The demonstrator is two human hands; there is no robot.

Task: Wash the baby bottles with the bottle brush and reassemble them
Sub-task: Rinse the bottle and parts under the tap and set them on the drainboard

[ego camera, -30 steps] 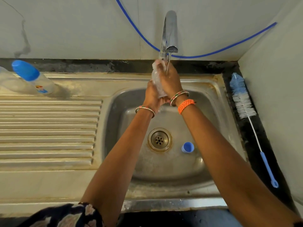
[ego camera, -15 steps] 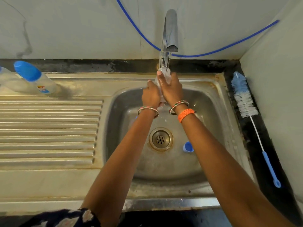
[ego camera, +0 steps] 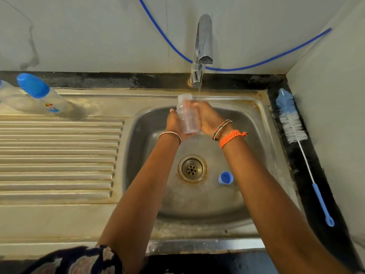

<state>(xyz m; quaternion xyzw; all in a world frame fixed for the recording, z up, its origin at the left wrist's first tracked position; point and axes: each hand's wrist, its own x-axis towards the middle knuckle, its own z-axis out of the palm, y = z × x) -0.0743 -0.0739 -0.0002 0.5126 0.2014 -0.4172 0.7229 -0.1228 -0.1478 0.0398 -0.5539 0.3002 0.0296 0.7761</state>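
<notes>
A clear, uncapped baby bottle (ego camera: 186,115) stands upright over the sink basin (ego camera: 254,135), its mouth just left of the thin stream from the tap (ego camera: 203,48). My left hand (ego camera: 173,123) grips its left side and my right hand (ego camera: 208,117) grips its right side. A blue cap (ego camera: 225,177) lies on the basin floor right of the drain (ego camera: 192,168). The bottle brush (ego camera: 296,139), with white-blue bristles and a blue handle, lies on the dark counter at the right. A capped bottle (ego camera: 42,95) lies on the drainboard at the far left, with part of another bottle (ego camera: 9,97) beside it.
The ribbed steel drainboard (ego camera: 59,159) fills the left side. A blue hose (ego camera: 256,64) runs along the wall behind the tap. A wall closes in on the right beyond the brush. My patterned sleeve (ego camera: 79,262) shows at the bottom edge.
Both hands have lowered the bottle from just under the spout. The bottle now stands upright between them, beside the stream.
</notes>
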